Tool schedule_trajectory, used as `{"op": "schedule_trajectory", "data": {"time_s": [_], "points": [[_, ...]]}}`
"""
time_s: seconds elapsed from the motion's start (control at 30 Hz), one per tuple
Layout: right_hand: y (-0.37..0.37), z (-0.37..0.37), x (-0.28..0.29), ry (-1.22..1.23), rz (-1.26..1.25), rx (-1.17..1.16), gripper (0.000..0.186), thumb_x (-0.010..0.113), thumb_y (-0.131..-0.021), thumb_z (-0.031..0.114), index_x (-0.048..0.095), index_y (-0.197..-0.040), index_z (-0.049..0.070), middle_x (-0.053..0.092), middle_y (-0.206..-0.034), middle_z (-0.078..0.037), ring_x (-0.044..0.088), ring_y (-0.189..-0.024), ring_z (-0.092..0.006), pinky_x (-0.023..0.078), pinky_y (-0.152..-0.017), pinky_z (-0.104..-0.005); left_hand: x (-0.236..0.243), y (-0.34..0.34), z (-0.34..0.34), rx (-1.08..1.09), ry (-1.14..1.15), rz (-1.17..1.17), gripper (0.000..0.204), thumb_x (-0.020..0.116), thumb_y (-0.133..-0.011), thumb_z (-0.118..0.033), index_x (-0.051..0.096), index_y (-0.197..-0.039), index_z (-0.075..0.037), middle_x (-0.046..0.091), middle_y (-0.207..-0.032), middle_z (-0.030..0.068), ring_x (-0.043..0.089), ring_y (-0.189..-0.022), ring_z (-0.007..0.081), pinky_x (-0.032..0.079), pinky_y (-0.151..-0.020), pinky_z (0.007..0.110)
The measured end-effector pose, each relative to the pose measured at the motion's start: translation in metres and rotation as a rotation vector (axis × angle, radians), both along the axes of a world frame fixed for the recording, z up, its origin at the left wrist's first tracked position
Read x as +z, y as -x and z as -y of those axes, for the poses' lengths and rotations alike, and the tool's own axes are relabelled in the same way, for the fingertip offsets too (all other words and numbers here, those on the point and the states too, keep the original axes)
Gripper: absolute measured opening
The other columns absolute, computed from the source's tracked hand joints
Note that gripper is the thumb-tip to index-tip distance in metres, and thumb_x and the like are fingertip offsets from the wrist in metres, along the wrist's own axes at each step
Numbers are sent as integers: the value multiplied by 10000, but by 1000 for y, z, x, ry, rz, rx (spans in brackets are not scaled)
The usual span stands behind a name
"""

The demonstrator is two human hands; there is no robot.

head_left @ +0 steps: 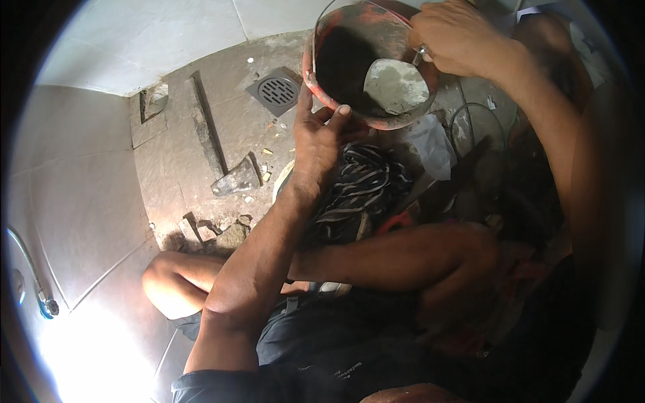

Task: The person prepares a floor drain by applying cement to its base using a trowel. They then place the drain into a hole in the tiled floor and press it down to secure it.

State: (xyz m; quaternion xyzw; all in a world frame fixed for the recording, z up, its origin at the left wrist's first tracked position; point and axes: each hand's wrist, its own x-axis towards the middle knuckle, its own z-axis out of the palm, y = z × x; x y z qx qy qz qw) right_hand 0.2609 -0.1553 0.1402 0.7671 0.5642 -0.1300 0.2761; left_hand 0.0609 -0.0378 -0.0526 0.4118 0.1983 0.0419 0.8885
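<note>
My left hand (319, 134) grips the near left rim of a red, cement-smeared bucket (321, 87), its thumb over the edge. My right hand (451, 41) is closed on the handle of a trowel at the bucket's upper right. The trowel's blade (396, 86), coated in pale grey material, is inside the bucket, whose interior is dark and dirty. Below the bucket lie a bundled black striped cloth (356, 188) and a clear plastic bag (430, 144).
I sit cross-legged on a tiled floor (168, 168) with a square drain (275, 91), a long-handled tool (205, 127), rubble (228, 235) and a hose (477, 107). Tiled walls (74, 181) stand at left and top; a metal pipe fitting (47, 305) is on the left wall.
</note>
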Motion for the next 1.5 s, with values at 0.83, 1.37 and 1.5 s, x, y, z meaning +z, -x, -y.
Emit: {"op": "schedule_trajectory", "data": {"time_s": [0.83, 1.37, 1.5], "points": [[124, -175, -130, -660, -519, -361, 273, 675, -911, 203, 713, -1063, -20, 705, -1011, -284, 696, -1016, -434, 554, -888, -488, 72, 349, -205, 32, -1761, -478, 544, 634, -928, -47, 503, -1455, -24, 558, -1393, 237, 555, -1301, 406, 433, -1129, 506], [73, -360, -181, -408, -751, -744, 280, 530, -879, 132, 714, -692, 34, 651, -606, -134, 594, -482, -283, 460, -452, -433, 37, 365, -217, 310, -1691, -384, 395, 586, -942, -136, 590, -1299, 32, 609, -1287, 272, 603, -1226, 434, 496, -1040, 470], [74, -357, -186, -398, -967, -800, 273, 540, -936, 187, 684, -776, 20, 663, -676, -127, 606, -524, -222, 502, -501, -388, 35, 367, -219, 359, -1651, -361, 371, 612, -922, -102, 615, -1266, 36, 626, -1249, 268, 616, -1203, 428, 498, -1031, 465]]}}
